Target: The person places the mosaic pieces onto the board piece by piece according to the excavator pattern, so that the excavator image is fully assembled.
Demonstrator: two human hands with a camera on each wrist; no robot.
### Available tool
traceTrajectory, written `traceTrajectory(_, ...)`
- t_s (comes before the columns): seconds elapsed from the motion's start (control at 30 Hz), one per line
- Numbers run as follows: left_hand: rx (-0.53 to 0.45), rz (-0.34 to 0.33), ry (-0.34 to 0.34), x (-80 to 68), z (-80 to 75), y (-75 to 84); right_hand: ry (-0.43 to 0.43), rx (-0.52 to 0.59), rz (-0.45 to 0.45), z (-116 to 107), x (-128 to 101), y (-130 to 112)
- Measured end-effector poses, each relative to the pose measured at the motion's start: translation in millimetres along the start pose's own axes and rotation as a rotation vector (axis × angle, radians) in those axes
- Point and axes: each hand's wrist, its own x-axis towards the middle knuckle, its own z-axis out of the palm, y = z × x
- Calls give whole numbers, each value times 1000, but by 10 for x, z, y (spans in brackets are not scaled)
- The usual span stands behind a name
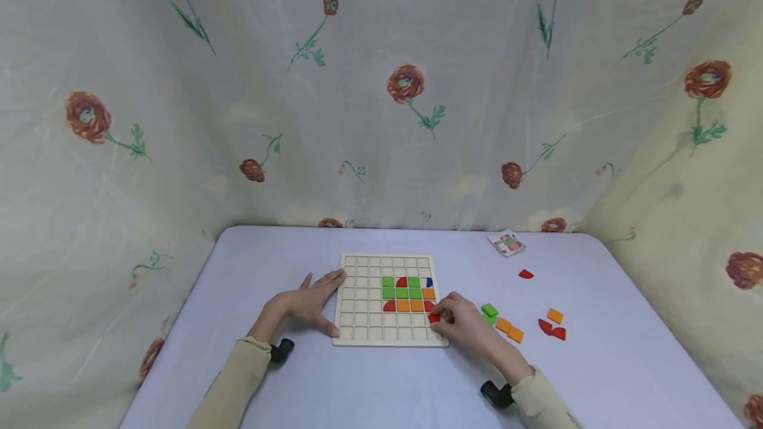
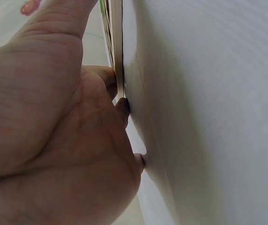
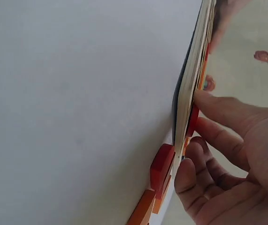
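Seemingly mid-placement, as I watch from the remote station: my right hand (image 1: 467, 326) pinches a red tile (image 1: 434, 318) between thumb and fingertips at the near right corner of the wooden grid board (image 1: 363, 323), just over the cell below the coloured rows; my left hand (image 1: 310, 300) lies flat with fingers spread, thumb and fingers pressed against the board's left edge to steady it on the pale tablecloth (image 1: 381, 382). Already seated in the grid are green squares (image 1: 401, 287), orange squares (image 1: 410, 306), red quarter-round pieces and one blue piece (image 1: 429, 282); loose spares wait toward the table's right edge, a green tile (image 1: 489, 310), orange tiles (image 1: 509, 330) and red pieces (image 1: 552, 330), with a lone red piece (image 1: 525, 274) and a pattern card (image 1: 507, 243) near the far right corner. From the right wrist view the red tile (image 3: 193, 119) sits against the board's rim, the fingers (image 3: 227, 112) closed round it. I judge the next move calls for squaring the tile to its cell, turning its curved side to match the neighbours, and pressing it down while the left hand holds the board from sliding.
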Motion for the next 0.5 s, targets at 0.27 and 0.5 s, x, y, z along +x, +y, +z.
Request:
traceTrajectory(0.27, -18, 7, -4, -35, -31, 8, -28, 29, -4, 1, 56, -12)
traceTrajectory(0.5, -11, 14, 5, -33, -23, 12, -25, 2, -13, -35, 39, 82)
